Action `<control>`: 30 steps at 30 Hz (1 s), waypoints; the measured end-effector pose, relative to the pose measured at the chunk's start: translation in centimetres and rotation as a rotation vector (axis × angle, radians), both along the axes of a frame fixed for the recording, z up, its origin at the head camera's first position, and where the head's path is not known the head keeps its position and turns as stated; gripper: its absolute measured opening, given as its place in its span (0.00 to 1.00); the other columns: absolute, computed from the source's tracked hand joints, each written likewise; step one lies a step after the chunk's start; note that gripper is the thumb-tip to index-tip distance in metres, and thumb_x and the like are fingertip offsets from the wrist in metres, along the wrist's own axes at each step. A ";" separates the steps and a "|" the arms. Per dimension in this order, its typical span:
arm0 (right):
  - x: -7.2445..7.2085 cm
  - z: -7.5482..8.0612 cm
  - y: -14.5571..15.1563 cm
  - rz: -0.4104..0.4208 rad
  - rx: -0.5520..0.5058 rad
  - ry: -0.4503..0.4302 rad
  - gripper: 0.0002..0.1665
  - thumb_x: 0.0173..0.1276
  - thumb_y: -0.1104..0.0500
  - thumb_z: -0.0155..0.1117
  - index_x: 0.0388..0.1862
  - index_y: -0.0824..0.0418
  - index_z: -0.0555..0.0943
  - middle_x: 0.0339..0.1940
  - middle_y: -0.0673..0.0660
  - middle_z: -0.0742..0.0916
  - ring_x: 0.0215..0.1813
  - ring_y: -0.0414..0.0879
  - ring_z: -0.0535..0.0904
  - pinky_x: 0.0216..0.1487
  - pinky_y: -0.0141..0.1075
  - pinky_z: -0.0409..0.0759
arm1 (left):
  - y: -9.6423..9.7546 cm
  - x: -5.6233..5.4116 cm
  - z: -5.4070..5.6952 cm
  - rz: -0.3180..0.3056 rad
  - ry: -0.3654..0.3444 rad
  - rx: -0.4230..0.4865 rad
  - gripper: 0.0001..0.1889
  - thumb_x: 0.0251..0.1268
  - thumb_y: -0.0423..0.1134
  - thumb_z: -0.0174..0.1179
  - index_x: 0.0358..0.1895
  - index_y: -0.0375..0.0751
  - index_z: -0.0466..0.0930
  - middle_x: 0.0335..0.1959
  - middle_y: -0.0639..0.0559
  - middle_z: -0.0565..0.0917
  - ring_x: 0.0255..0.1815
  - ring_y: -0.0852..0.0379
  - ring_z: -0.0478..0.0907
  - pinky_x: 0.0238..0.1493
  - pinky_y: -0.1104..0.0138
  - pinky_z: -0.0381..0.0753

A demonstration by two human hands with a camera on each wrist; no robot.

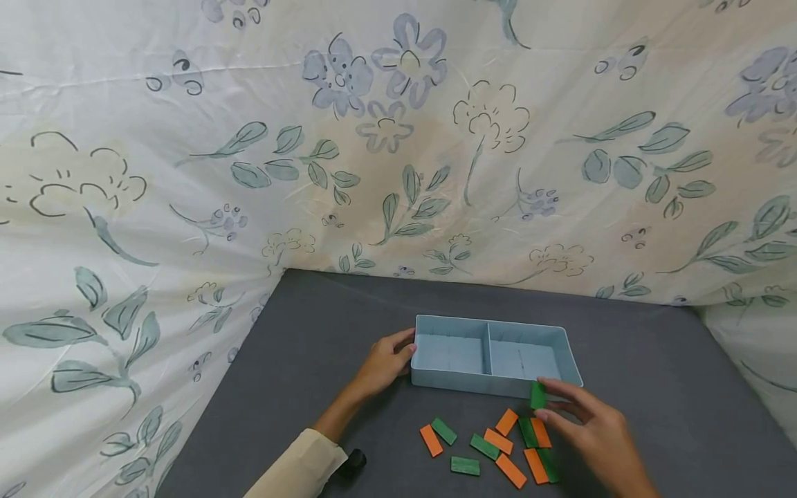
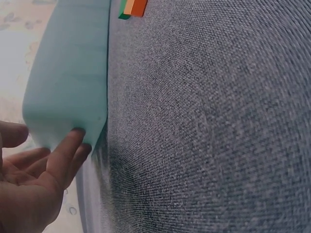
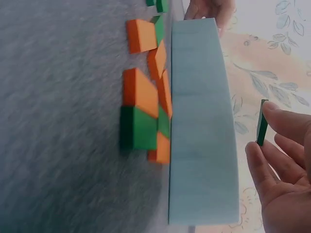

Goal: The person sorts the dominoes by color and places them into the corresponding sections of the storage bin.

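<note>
The green block [image 1: 537, 395] — probably light, stiff and sturdy — is pinched by its ends, the likely best hold, in the right hand [image 1: 596, 427], near the tray [image 1: 467, 383] short of the table's [image 1: 311, 332] far edge; the left hand [image 1: 385, 361], fingers extended, touches the tray.

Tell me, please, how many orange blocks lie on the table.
6. One orange block lies leftmost; in the middle, a back one, a centre one and a front one; near the right hand, a farther one and a nearer one. The hand may hide others.
</note>
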State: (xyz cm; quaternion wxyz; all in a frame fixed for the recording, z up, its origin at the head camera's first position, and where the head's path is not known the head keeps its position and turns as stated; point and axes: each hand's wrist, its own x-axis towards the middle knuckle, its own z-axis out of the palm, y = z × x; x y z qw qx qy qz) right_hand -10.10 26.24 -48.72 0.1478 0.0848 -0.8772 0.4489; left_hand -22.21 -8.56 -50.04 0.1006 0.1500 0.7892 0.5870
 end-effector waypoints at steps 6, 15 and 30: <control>-0.8 0.5 -1.4 0.018 -0.029 0.022 0.32 0.62 0.67 0.80 0.66 0.57 0.84 0.62 0.60 0.88 0.51 0.30 0.87 0.47 0.30 0.86 | 0.0 -0.1 -0.3 0.014 -0.007 -0.011 0.26 0.86 0.38 0.53 0.79 0.31 0.66 0.73 0.30 0.75 0.69 0.36 0.78 0.55 0.50 0.86; -2.1 0.5 -3.4 0.056 -0.035 0.010 0.30 0.64 0.65 0.80 0.65 0.58 0.84 0.61 0.57 0.89 0.51 0.41 0.90 0.46 0.33 0.87 | 0.0 -0.2 -0.2 0.014 -0.005 -0.016 0.26 0.86 0.37 0.53 0.79 0.31 0.67 0.72 0.31 0.76 0.68 0.38 0.80 0.53 0.52 0.88; -4.1 0.6 -6.1 0.130 -0.154 -0.024 0.29 0.66 0.66 0.78 0.66 0.61 0.83 0.64 0.61 0.86 0.54 0.45 0.89 0.51 0.33 0.87 | 0.0 -0.1 -0.4 0.030 0.010 -0.051 0.26 0.86 0.37 0.53 0.80 0.32 0.67 0.72 0.33 0.77 0.65 0.41 0.82 0.51 0.55 0.88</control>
